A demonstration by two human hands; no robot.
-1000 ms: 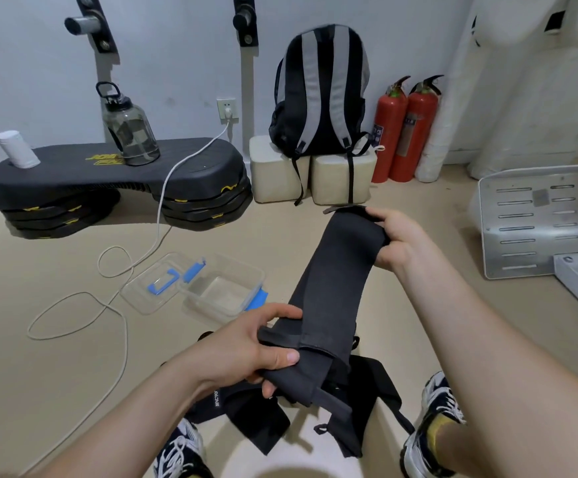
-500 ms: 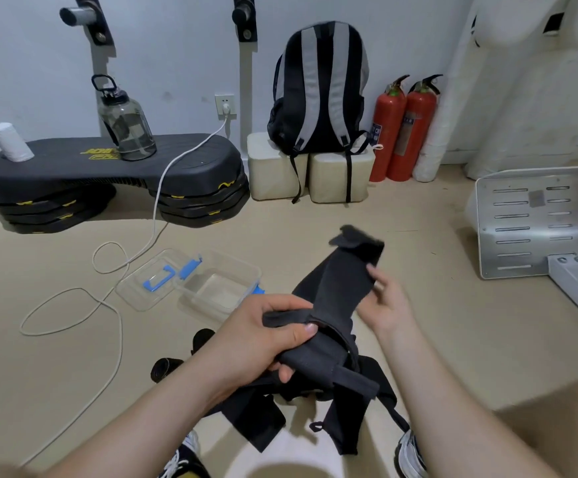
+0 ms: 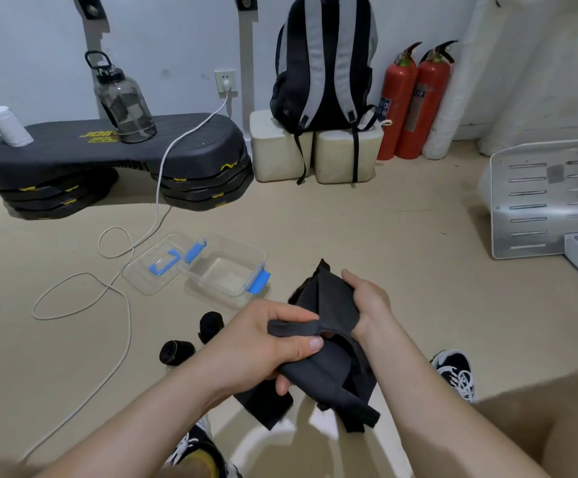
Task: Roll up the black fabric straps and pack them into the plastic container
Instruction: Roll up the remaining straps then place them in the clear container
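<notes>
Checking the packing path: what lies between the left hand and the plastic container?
In the head view, only bare floor separates the left hand, gripping the black strap, from the plastic container; two rolled straps lie just left of that stretch.

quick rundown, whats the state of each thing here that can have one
plastic container: open, no strap inside
lid: off, flat on the floor beside the container
black strap: unrolled, gripped by left hand and right hand
rolled straps: rolled, on the floor outside the container
water bottle: upright, cap on
white cable: plugged into wall socket
</notes>
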